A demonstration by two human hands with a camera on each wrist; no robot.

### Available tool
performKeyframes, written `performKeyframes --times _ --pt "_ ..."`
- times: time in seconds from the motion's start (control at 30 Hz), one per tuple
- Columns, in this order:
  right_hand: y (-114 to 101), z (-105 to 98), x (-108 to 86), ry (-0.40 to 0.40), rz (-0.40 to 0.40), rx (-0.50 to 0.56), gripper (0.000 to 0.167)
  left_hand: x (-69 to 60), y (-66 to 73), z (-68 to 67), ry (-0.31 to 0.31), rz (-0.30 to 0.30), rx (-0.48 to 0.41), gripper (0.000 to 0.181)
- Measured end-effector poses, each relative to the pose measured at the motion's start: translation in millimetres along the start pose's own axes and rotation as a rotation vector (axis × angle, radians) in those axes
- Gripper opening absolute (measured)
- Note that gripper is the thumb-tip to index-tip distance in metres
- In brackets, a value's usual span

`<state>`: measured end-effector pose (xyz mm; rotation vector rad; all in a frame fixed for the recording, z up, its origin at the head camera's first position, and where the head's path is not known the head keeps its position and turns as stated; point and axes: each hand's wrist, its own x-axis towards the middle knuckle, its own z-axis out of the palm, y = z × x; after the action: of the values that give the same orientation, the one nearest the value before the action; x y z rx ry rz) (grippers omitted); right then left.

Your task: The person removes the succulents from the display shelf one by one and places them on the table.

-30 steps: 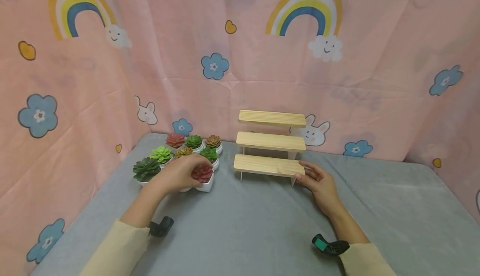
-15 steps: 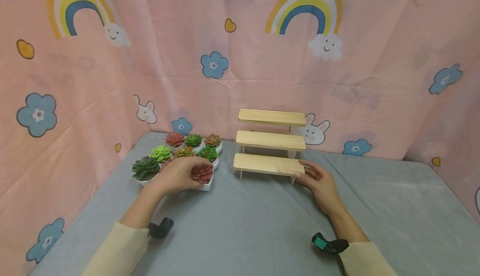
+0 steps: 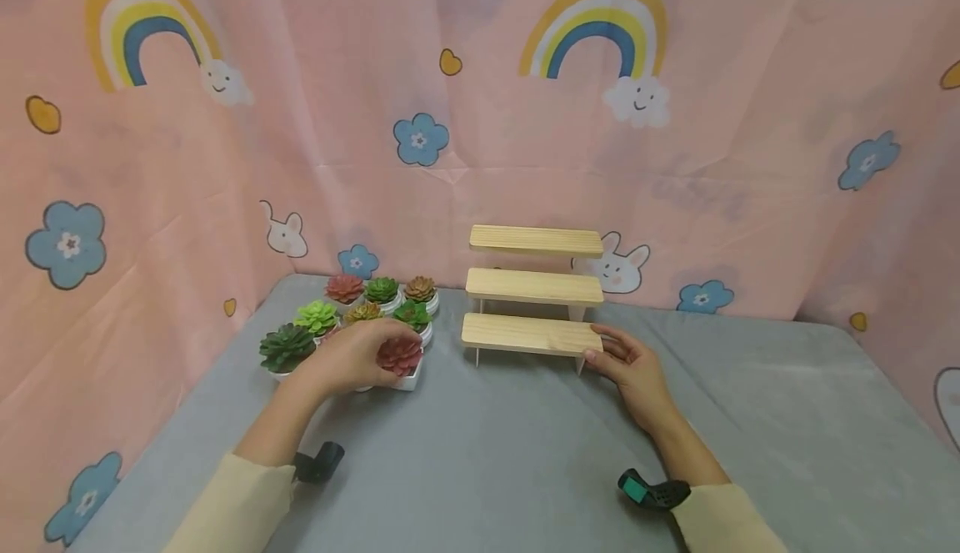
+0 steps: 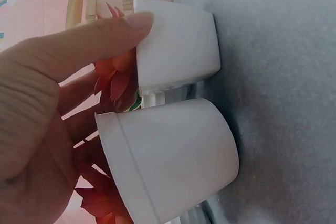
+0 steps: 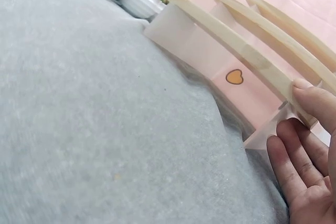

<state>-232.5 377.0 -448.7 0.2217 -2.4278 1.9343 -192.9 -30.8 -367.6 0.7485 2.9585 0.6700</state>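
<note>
In the head view my left hand (image 3: 356,357) holds a red artificial succulent (image 3: 400,356) in a square white pot, at the front right of a group of potted succulents. The left wrist view shows the thumb on the rim of that square pot (image 4: 176,45), with the other fingers partly hidden behind the leaves. A round white pot (image 4: 173,161) stands close beside it, under the same hand. My right hand (image 3: 633,376) grips the right end of the lowest board of a three-tier wooden display stand (image 3: 532,334), its thumb on the board (image 5: 247,56).
Several other succulents stand at the left, among them a dark green one (image 3: 287,347), a lime green one (image 3: 317,317) and a brown one (image 3: 421,289). Grey cloth (image 3: 495,461) covers the table. A pink printed curtain (image 3: 510,144) hangs behind the stand.
The head view has shifted slightly, so everything sits a little lower and further left in it. Both hands keep their places on the succulent and the stand.
</note>
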Motion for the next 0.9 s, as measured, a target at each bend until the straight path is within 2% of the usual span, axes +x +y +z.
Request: performKeyframes --times 0.27,0.57,0.77,0.9 --pt "1.5 -1.5 0.8 0.029 -0.002 -0.01 0.056 3.6 2.5 5.2 0.003 -0.012 0.039 0.047" --pt "5.8 -5.0 -2.5 0.053 0.004 -0.006 0.055 4.0 5.3 4.8 0.02 0.05 0.082 0.046" --pt "6.9 -0.4 -3.9 0.035 -0.025 0.016 0.054 0.0 5.5 6.6 0.01 0.03 0.117 0.048" --pt "7.0 3.4 -3.4 0.019 -0.033 0.031 0.054 -3.4 6.9 7.2 -0.011 -0.001 0.11 0.053"
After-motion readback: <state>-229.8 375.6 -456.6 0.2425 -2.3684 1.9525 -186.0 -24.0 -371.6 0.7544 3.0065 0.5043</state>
